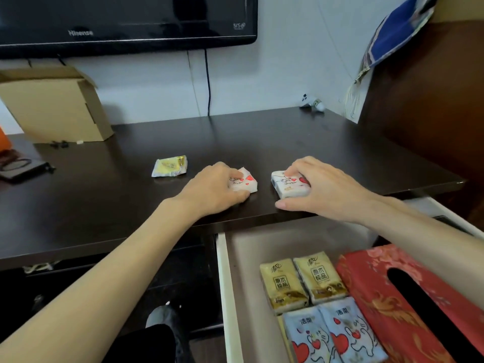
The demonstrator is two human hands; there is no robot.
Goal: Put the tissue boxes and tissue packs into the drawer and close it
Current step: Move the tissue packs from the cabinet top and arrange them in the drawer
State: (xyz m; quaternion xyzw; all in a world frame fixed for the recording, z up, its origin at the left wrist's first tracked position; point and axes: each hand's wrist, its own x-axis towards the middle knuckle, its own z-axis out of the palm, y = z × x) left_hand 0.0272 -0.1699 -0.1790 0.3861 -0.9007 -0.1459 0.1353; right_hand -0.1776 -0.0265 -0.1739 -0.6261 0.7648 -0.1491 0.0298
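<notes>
Two white tissue packs with red hearts lie on the dark tabletop (262,137) near its front edge. My left hand (212,191) is closed over the left pack (247,182). My right hand (322,189) grips the right pack (286,184), thumb on the table. A yellow tissue pack (169,166) lies apart, further left. Below the table edge the white drawer (222,284) stands pulled out. It holds two gold packs (301,281), two blue heart-print packs (332,336) and a red patterned tissue box (377,292).
A cardboard box (52,106) leans at the back left under a wall-mounted TV (125,19). Glasses on a dark case (18,166) sit at the left edge. A small panda figure (313,102) stands at the back right, beside a brown wooden panel (424,100).
</notes>
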